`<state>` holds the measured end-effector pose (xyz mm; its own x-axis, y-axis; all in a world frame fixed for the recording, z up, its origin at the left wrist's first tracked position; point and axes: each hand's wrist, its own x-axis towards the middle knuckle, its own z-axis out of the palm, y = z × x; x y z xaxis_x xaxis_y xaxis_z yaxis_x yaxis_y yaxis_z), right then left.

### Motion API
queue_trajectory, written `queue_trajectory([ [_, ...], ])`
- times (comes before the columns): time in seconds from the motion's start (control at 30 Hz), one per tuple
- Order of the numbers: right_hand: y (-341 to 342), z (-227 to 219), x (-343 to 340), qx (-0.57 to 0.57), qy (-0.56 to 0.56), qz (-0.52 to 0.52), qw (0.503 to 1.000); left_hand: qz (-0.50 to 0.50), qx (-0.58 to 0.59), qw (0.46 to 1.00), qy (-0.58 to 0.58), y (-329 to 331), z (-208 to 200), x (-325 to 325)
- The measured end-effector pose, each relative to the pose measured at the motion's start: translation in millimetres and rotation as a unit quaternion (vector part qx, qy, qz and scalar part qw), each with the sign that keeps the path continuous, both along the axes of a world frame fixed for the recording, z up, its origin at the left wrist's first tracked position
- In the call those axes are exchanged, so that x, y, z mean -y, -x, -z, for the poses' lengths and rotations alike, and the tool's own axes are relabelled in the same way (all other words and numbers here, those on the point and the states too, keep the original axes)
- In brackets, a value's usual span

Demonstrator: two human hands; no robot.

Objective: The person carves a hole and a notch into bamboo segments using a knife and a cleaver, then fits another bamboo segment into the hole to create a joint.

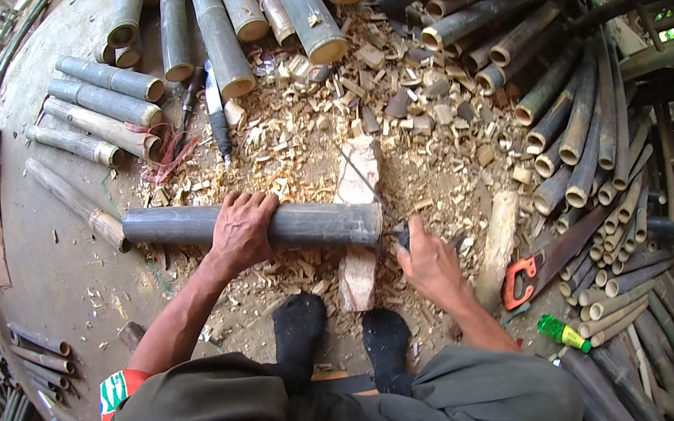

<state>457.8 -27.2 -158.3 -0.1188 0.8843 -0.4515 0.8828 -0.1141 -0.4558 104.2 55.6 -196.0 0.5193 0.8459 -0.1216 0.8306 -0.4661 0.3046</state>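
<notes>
A thick dark bamboo piece lies across a pale wooden block, its cut end to the right. My left hand is wrapped over the top of the bamboo near its middle. Just beyond the cut end, my right hand is closed around the dark handle of a thin-bladed tool. The narrow blade points up and left, over the block and close to the bamboo's end. Seen edge-on, it does not show what kind of tool it is. Most of the handle is hidden by my fingers.
Wood chips cover the ground around the block. Cut bamboo lengths fan out beyond, with more stacked on the right. An orange-handled saw and a green bottle lie at right; a knife lies beyond the bamboo.
</notes>
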Motion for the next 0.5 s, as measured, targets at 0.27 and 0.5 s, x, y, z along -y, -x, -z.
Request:
queue_trajectory([
  [0.27,17,-45,4,-0.207,-0.333,-0.039,0.919,-0.022,0.034,0.998,-0.052,-3,0,13],
  [0.5,13,-35,-15,-0.017,0.098,0.017,0.995,-0.026,0.016,0.994,-0.104,9,12,35],
])
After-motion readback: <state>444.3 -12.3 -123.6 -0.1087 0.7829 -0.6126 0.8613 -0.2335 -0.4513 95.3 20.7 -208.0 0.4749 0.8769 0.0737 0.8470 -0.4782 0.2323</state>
